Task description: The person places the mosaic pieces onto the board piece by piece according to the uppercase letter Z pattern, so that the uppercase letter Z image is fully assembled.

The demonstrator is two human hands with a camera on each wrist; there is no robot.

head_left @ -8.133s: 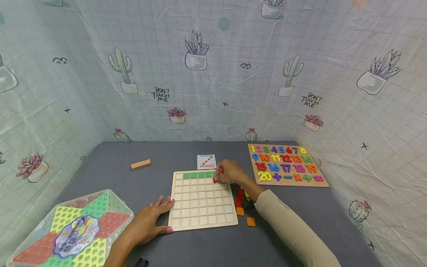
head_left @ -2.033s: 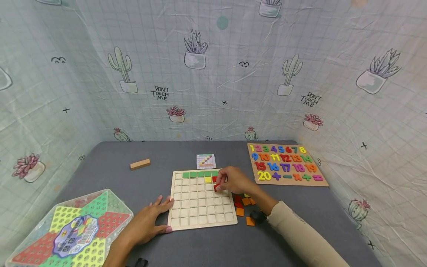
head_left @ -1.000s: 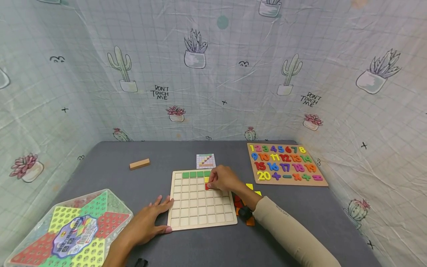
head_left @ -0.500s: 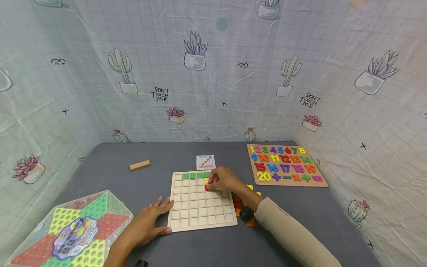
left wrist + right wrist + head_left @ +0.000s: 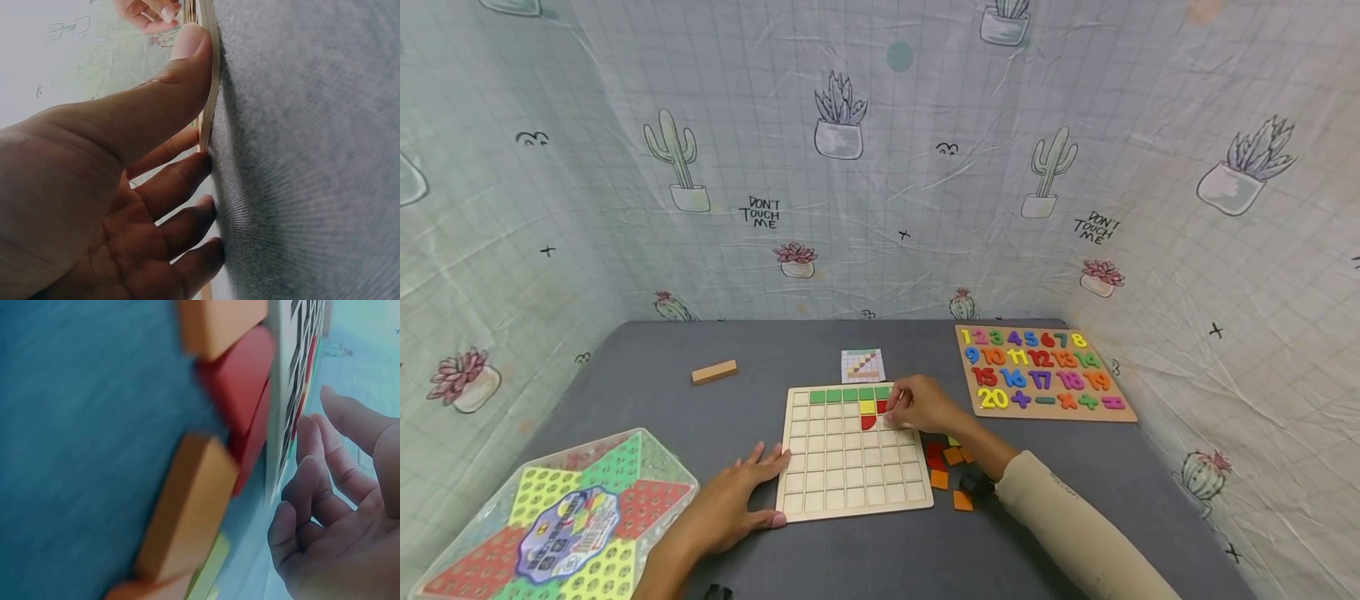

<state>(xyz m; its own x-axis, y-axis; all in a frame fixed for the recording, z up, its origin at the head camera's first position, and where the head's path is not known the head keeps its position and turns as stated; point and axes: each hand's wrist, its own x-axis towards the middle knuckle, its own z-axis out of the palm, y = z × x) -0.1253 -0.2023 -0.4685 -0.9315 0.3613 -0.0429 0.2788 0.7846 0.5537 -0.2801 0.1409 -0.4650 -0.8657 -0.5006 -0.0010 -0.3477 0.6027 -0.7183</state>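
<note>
A wooden grid board (image 5: 857, 454) lies flat on the table. Green tiles (image 5: 850, 395) line its top row, with a yellow tile (image 5: 868, 407) below them. Under the yellow one sits a red round-edged tile (image 5: 868, 422); another red tile (image 5: 882, 407) is partly covered by the right hand. My right hand (image 5: 923, 403) hovers over the board's upper right; in the right wrist view its thumb stands apart from the loosely bent fingers, with nothing between. My left hand (image 5: 733, 504) rests at the board's left edge, thumb (image 5: 190, 53) and fingertips touching the rim.
Loose red tiles (image 5: 935, 457), orange tiles (image 5: 962, 500) and yellow ones lie right of the board. A small pattern card (image 5: 862, 365) lies behind it. Around stand a number puzzle board (image 5: 1045, 371), a wooden block (image 5: 715, 372) and a Chinese checkers box (image 5: 572, 517).
Since eight seconds ago, the yellow tile and red tiles have come onto the second and third rows. My right hand has just let go of the round-edged red tile and moved right.
</note>
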